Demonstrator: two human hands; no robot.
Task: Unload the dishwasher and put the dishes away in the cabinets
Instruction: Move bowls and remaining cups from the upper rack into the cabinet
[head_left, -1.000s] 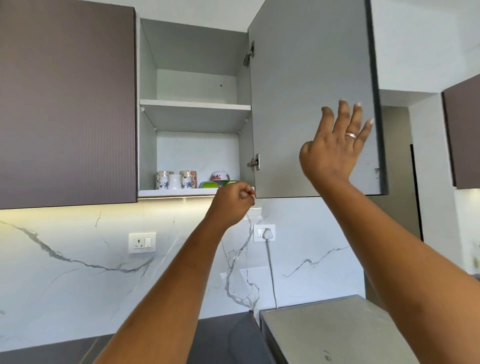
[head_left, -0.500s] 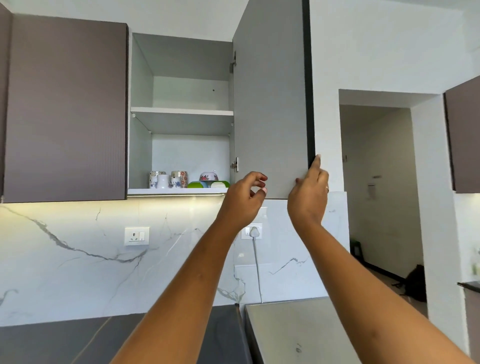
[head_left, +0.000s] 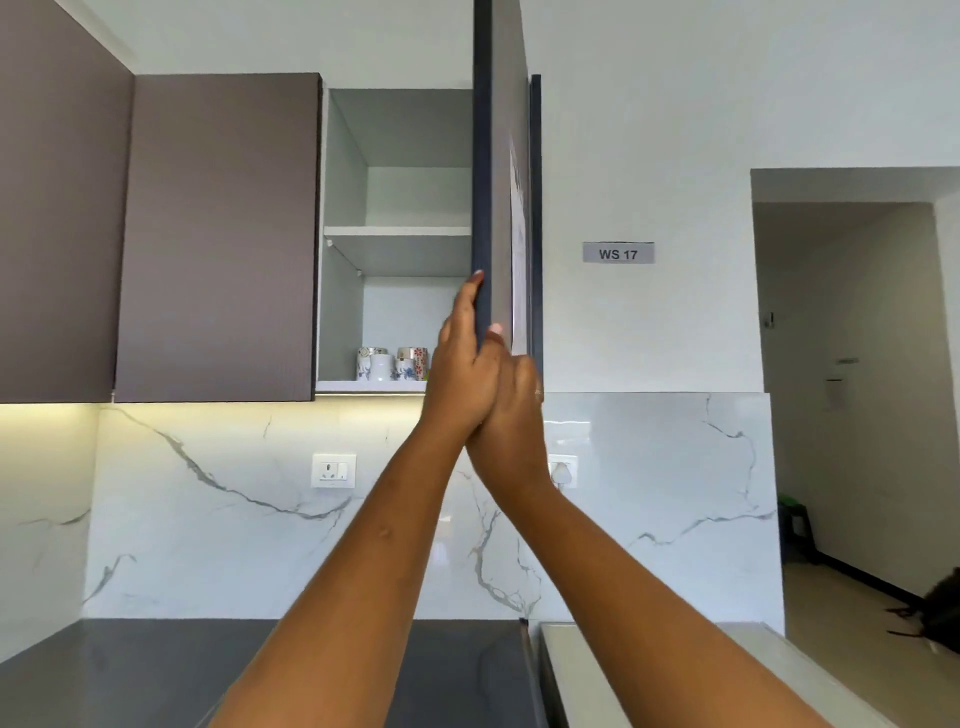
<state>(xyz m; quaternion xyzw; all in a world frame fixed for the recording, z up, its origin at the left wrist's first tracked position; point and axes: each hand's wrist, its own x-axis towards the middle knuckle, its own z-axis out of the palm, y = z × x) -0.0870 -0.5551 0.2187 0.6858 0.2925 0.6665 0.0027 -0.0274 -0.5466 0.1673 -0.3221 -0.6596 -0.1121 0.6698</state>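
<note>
You stand at the open grey wall cabinet (head_left: 400, 312) with both arms raised, and you carry no dish. Your left hand (head_left: 460, 364) lies flat, with fingers straight, against the dark front edge of the tall grey cabinet door (head_left: 501, 208), which points almost directly at the camera. Your right hand (head_left: 514, 410) touches the left one from behind, and its bent fingers seem to hold the lower corner of the door. The white ceramic cups with a flower pattern (head_left: 392, 364) stand on the lowest shelf inside the cabinet.

I judge that the step in hand is moving the door; whether it opens or closes cannot be told. Next, you probably release the door, lower both hands and fetch more dishes from the dishwasher, which is not visible here.
</note>
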